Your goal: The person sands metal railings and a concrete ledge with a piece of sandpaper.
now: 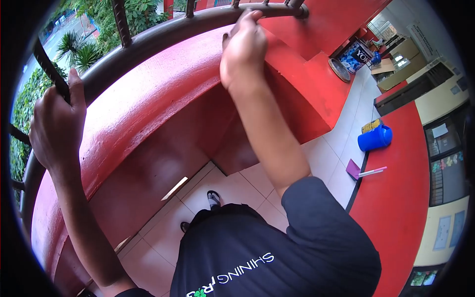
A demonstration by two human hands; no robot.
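My left hand (pixel 57 123) is closed around a dark twisted bar (pixel 48 67) of the metal railing, its thumb pointing up. Over the red parapet wall (pixel 163 64), my right hand (pixel 245 49) is held near the railing's lower rail (pixel 205 21) with its fingers curled in. A small dark edge shows beside those fingers, but what they hold, if anything, is hidden. Both forearms reach forward from my dark T-shirt (pixel 237 257).
Green plants (pixel 89 54) and a road lie beyond the railing. To the right are a paint bucket (pixel 357 55), a round lid (pixel 339 70), a blue bin (pixel 375 138) and a purple dustpan (pixel 353 169). White tiles (pixel 153 252) cover the floor.
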